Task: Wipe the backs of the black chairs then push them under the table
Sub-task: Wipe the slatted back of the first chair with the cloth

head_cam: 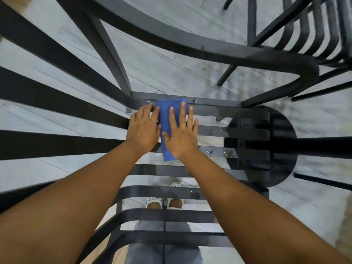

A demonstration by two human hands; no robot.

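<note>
The right hand hides the blue cloth's middle (floor at right blurred).

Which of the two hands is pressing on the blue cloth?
The right hand: it lies flat on the cloth with straight fingers. The left hand rests beside the cloth on the chair slats.

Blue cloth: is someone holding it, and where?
Not gripped. The right hand lies flat on the cloth, fingers straight, pressing its middle onto the chair slats. The left hand rests beside it, touching its left edge.
</note>
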